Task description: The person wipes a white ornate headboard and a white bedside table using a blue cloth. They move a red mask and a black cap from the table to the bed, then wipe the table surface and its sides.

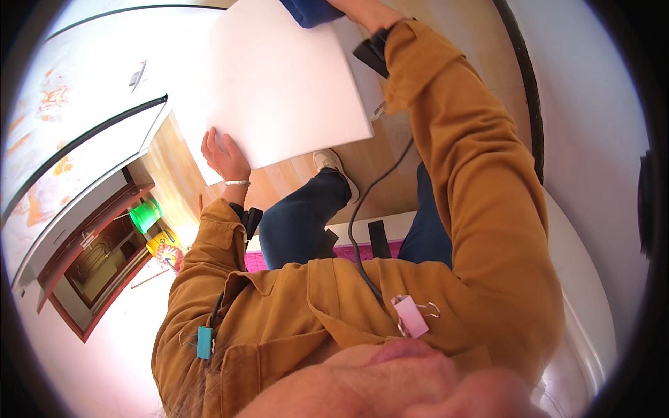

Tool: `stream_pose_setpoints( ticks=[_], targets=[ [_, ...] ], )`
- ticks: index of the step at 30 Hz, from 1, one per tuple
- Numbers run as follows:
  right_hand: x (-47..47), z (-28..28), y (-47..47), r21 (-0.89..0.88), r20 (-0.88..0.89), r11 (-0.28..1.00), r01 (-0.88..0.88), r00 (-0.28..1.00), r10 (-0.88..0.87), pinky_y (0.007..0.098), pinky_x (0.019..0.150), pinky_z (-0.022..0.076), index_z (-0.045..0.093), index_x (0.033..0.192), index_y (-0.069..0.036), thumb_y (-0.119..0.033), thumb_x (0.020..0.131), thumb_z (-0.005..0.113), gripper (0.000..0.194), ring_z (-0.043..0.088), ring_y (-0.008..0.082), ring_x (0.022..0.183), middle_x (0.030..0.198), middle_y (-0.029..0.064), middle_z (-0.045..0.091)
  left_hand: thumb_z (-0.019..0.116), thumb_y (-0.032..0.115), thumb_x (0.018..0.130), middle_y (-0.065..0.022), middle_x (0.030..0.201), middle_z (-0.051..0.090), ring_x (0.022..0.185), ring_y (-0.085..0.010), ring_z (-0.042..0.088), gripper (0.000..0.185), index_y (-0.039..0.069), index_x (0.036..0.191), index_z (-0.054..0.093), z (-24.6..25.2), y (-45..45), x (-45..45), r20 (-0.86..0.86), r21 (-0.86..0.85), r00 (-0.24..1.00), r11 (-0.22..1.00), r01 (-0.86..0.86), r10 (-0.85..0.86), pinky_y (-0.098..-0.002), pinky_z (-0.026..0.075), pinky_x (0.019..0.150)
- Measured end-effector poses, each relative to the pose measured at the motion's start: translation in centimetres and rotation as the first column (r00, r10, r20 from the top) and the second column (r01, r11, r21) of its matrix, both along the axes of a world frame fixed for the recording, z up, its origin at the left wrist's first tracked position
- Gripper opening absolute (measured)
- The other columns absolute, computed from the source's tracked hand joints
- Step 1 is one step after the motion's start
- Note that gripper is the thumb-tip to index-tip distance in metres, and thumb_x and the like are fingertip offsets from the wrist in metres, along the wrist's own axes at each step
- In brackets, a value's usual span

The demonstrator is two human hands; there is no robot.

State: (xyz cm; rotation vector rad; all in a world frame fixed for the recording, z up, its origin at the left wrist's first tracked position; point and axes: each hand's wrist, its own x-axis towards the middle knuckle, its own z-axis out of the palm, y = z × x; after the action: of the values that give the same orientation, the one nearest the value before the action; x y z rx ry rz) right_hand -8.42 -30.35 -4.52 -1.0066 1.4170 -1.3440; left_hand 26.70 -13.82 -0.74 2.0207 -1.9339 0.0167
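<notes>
A flat white panel or tabletop [282, 83] lies before me, with one corner towards my right arm. Against its near left side rests my left hand [225, 157], fingers slightly spread and holding nothing. At the top edge of the view, my right hand [360, 10] is on a folded dark blue cloth [311, 11] lying on the panel's far part. The picture's edge cuts off this hand, and its fingers are largely hidden, though it appears to grip the cloth.
A black cable [360, 209] hangs from my jacket past my legs. To the left are a green container [146, 215], a yellow container [162, 241] and an open red-brown framed cabinet [99, 256]. My shoe [334, 167] is on the wood-patterned floor. A pale wall [585, 104] stands on the right.
</notes>
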Motion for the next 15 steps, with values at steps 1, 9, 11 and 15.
stream_pose_setpoints(
  ticks=[1,9,11,15],
  targets=[
    [0.2,0.1,2.3,0.032,-0.049,0.999,-0.001,0.999,0.003,0.0388,0.084,0.0468,0.053,0.121,0.0,-0.04,0.087,0.056,0.052,0.059,0.0305,0.099,0.113,0.0176,0.061,0.046,0.029,0.093,-0.0152,0.134,0.04,0.125,-0.0305,0.035,0.043,0.004,0.128,0.047,0.0,0.0,0.0,-0.005,-0.005,1.0,1.0,0.006,-0.006,-0.0447,0.024,0.104],
    [-0.5,2.1,20.1,0.243,-0.167,0.948,-0.205,0.954,0.249,0.0343,0.092,0.0421,0.049,0.123,0.006,-0.046,0.087,0.056,0.064,0.055,0.0332,0.11,0.118,0.0255,0.056,0.047,0.03,0.092,-0.0148,0.133,0.04,0.125,-0.0301,0.036,0.043,0.005,0.126,0.048,-0.1,-0.1,-0.2,-0.017,-0.005,0.999,1.0,-0.031,0.031,-0.0445,0.024,0.105],
    [-3.2,2.3,20.8,0.387,-0.082,0.731,-0.562,0.769,0.634,0.0357,0.092,0.0423,0.05,0.122,0.006,-0.043,0.085,0.059,0.062,0.054,0.0345,0.11,0.116,0.0257,0.057,0.047,0.03,0.092,-0.0145,0.133,0.041,0.125,-0.0299,0.036,0.042,0.005,0.126,0.048,-0.2,-0.2,-0.2,0.006,-0.007,0.999,0.999,-0.038,0.038,-0.0443,0.024,0.105],
    [-6.7,1.1,19.8,0.527,-0.109,0.247,-0.813,0.223,0.969,0.0386,0.09,0.0438,0.053,0.118,0.005,-0.035,0.08,0.063,0.056,0.054,0.0361,0.108,0.115,0.0239,0.058,0.048,0.03,0.091,-0.0139,0.133,0.041,0.125,-0.0297,0.036,0.042,0.006,0.126,0.048,-0.3,-0.4,0.0,0.02,-0.013,0.999,0.999,-0.042,0.042,-0.0441,0.025,0.104]
  ],
)
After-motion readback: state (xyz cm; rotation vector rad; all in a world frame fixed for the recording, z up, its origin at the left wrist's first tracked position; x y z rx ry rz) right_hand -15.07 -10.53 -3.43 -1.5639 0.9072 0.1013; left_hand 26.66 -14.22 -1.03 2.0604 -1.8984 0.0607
